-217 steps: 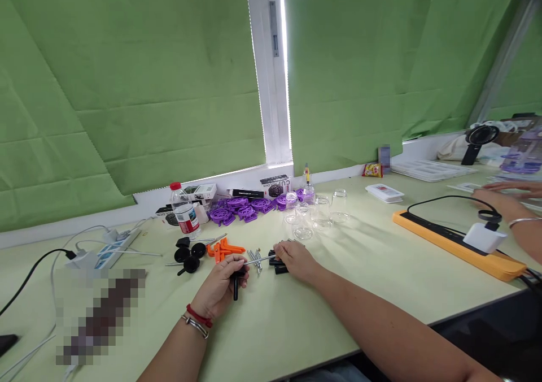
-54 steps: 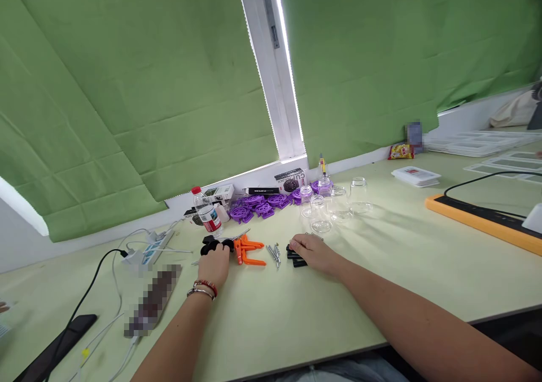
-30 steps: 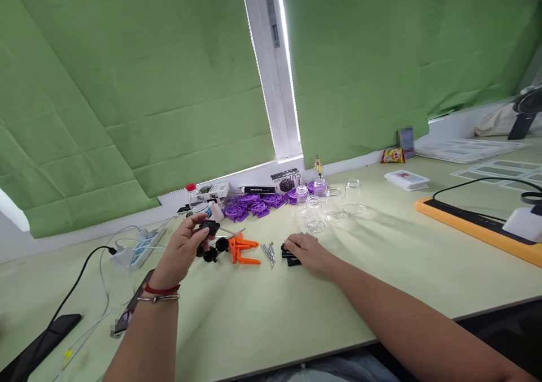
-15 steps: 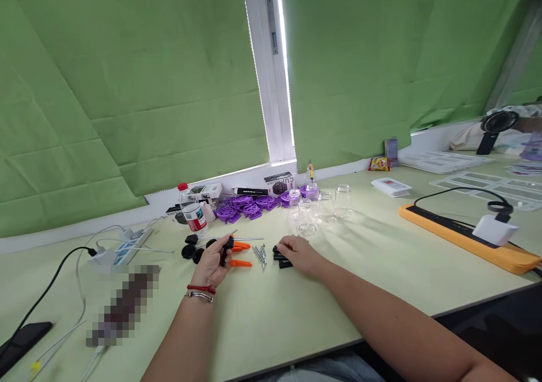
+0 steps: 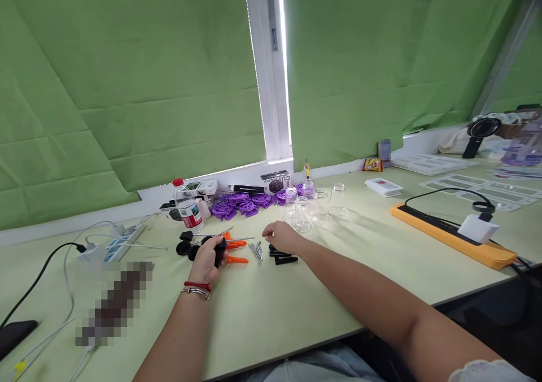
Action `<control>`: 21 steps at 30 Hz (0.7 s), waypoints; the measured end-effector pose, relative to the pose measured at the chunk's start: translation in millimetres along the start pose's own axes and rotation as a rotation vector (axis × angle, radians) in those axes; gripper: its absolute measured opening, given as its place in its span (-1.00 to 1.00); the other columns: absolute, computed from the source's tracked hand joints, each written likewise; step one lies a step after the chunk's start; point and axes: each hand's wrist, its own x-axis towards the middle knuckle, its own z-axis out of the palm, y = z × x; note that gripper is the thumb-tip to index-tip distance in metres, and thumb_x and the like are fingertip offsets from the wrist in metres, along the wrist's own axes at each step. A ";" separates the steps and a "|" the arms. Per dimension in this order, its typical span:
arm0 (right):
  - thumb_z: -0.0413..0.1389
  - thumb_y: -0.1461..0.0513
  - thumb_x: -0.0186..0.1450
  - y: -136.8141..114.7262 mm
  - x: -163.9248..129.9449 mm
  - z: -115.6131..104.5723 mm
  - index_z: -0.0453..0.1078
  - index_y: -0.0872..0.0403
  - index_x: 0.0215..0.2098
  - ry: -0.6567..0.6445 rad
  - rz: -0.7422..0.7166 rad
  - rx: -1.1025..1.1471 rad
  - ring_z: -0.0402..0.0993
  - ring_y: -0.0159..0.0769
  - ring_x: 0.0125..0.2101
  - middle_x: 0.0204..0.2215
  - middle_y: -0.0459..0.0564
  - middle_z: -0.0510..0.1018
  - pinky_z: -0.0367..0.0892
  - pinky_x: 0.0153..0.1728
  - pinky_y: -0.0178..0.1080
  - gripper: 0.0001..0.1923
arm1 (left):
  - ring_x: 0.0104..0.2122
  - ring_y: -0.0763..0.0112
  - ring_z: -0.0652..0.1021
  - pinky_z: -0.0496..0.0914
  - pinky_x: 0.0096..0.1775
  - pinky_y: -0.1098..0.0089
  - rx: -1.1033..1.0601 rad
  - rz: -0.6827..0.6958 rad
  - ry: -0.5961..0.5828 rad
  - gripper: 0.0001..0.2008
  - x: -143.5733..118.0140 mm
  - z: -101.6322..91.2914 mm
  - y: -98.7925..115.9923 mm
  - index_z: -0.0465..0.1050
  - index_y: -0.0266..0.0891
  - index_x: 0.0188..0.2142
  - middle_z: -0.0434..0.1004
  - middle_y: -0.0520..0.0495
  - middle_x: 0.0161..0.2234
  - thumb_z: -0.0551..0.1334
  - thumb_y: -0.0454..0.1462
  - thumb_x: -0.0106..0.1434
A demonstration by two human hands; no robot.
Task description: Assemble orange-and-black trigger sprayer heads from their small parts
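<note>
The pale green bench (image 5: pixel 296 308) carries everything in view, with an orange strip (image 5: pixel 453 238) far to the right, clear glass jars (image 5: pixel 315 207) and purple plastic parts (image 5: pixel 245 204) near the back edge, and a red-capped water bottle (image 5: pixel 186 207) to the left of them.

Nearer the person, the left hand (image 5: pixel 206 260) is closed round a black handle (image 5: pixel 221 251) whose long axis runs roughly upright, tipped away from the person. Beside it to the left lie other black knobs (image 5: pixel 186 246), and orange clips (image 5: pixel 235 251) lie just to its right, partly behind the fingers.

The right hand (image 5: pixel 283 236) rests knuckles-up with the fingers curled toward the left; whether it pinches anything I cannot tell. Just beside it on the near side lie small black pieces (image 5: pixel 282 256), apart from the palm. The little pile of metal screws (image 5: pixel 256 250) lies between the two hands, just left of the right hand's fingertips, so the right hand is the nearer one to it.

Half a second earlier the right hand lay over the black pieces; now it has drawn back and leftward, leaving them uncovered. The left hand keeps its grip on the handle in much the same place.
</note>
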 end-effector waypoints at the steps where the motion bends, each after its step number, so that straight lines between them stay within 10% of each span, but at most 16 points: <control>1: 0.07 0.30 0.19 -1.8 6.3 1.2 0.50 0.04 -0.24 -0.018 -0.016 -0.070 0.44 -0.25 -0.27 -0.25 0.01 0.56 0.30 -0.30 -0.27 -0.78 | -0.72 0.55 0.35 0.12 -0.71 0.53 -0.006 -0.014 -0.001 -0.83 -0.3 0.4 -0.4 0.29 -0.26 -0.45 0.38 0.06 -0.60 0.21 -0.21 -0.02; 21: 0.08 0.35 0.15 -3.2 22.2 10.2 0.46 0.10 -0.40 0.049 -0.032 -0.192 0.44 -0.26 -0.30 -0.35 0.01 0.57 0.20 -0.24 -0.25 -0.88 | -0.70 0.56 0.35 0.14 -0.71 0.54 -0.096 -0.039 -0.019 -0.81 -3.3 2.6 -3.6 0.33 -0.27 -0.42 0.42 0.05 -0.58 0.27 -0.22 -0.01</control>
